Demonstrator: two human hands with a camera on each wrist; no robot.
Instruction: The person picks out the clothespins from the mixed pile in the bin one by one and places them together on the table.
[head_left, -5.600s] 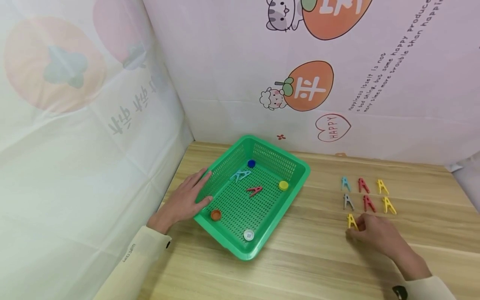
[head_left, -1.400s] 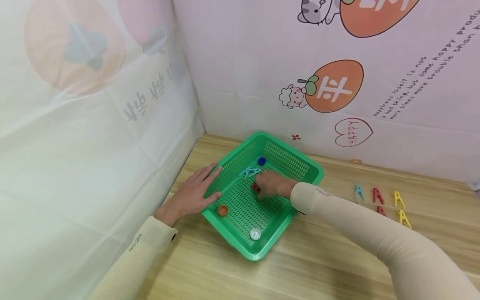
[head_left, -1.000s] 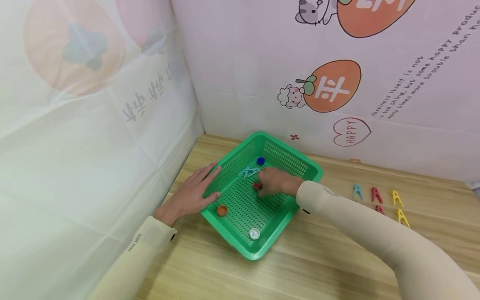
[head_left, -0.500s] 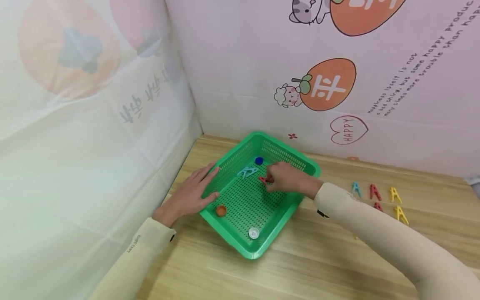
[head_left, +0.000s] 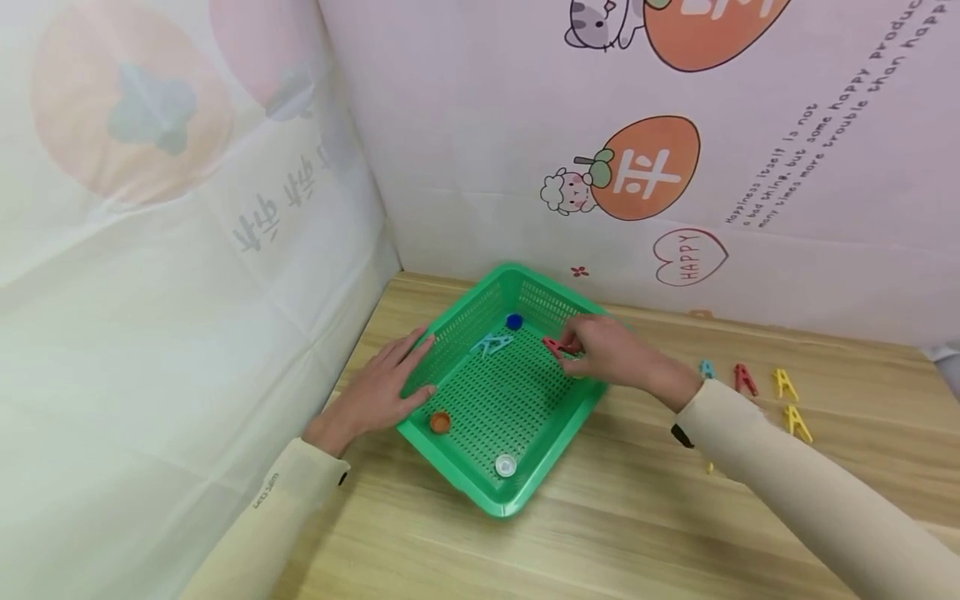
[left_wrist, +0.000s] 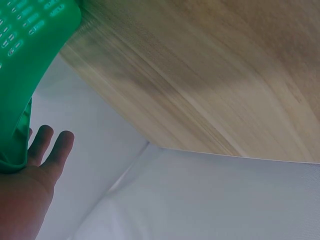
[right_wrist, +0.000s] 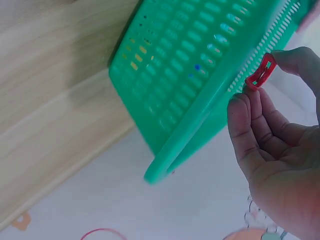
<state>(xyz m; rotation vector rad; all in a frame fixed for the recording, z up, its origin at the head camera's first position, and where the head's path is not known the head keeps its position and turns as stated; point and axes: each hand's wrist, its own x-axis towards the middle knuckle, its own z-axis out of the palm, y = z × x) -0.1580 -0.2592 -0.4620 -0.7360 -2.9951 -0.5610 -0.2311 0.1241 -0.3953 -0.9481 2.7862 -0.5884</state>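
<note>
My right hand point(head_left: 611, 354) pinches a red clothespin point(head_left: 555, 347) between thumb and fingers, over the right side of the green basket point(head_left: 504, 507). In the right wrist view the clothespin point(right_wrist: 261, 72) shows end-on at the fingertips, close above the rim. My left hand point(head_left: 378, 392) rests on the basket's left rim with fingers extended and the thumb over the edge. On the basket floor lie light blue clothespins point(head_left: 491, 343), a blue cap point(head_left: 513, 321), an orange-brown cap point(head_left: 440, 422) and a whitish cap point(head_left: 506, 465). The right hand mostly hides a yellow cap.
On the wooden table point(head_left: 600, 533) to the right stand a blue clothespin point(head_left: 707, 369), a red clothespin point(head_left: 745, 379) and yellow clothespins point(head_left: 798, 423), some hidden by the right forearm. Printed cloth walls point(head_left: 465, 150) border the table at the back and left.
The right hand first set down a yellow clothespin on the table, then reached into the basket and gripped the red clothespin. It has lifted it up and rightward. The left hand stays on the rim.
</note>
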